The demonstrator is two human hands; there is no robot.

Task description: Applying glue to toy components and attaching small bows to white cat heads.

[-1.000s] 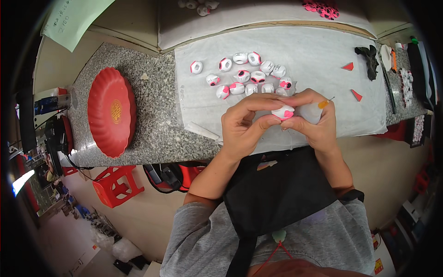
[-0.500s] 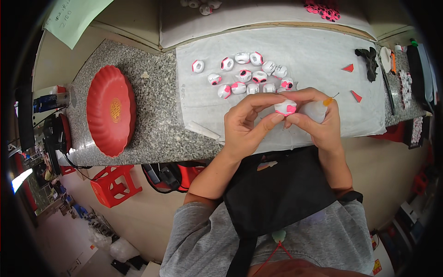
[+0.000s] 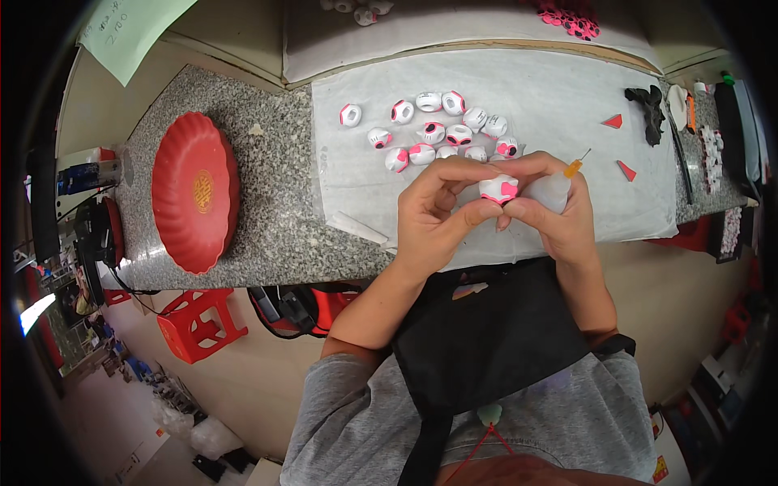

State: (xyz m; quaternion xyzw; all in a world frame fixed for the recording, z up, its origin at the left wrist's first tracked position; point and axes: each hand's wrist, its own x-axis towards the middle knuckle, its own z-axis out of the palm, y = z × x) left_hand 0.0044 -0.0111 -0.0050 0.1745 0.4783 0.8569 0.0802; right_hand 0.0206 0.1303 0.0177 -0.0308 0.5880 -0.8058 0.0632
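Observation:
A small rounded white piece (image 3: pixel 498 189) with a pink heart and a dark patch along its lower edge is pinched between the fingertips of both hands, over the front of the paper sheet. My left hand (image 3: pixel 429 219) is closed on its left side, thumb below and fingers above. On the other side, my right hand (image 3: pixel 571 231) grips the piece with thumb and fingers. Tucked in that same hand is a translucent squeeze bottle (image 3: pixel 551 193) with an orange needle tip (image 3: pixel 574 168) pointing up and right. Several similar white-and-pink pieces (image 3: pixel 433 132) lie just beyond my hands.
White paper (image 3: pixel 559 97) covers part of the speckled stone counter (image 3: pixel 275 178). A red scalloped tray (image 3: pixel 174 194) stands at left. Two red scraps (image 3: pixel 626 170), a crumpled black item (image 3: pixel 646 105) and a dark rod (image 3: pixel 679 162) lie at right. Pink parts (image 3: pixel 575 24) sit on the back ledge.
The held piece has turned a little between my fingers, so more of its dark lower patch shows. The bottle in my right hand has tilted slightly. The loose pieces have stayed put.

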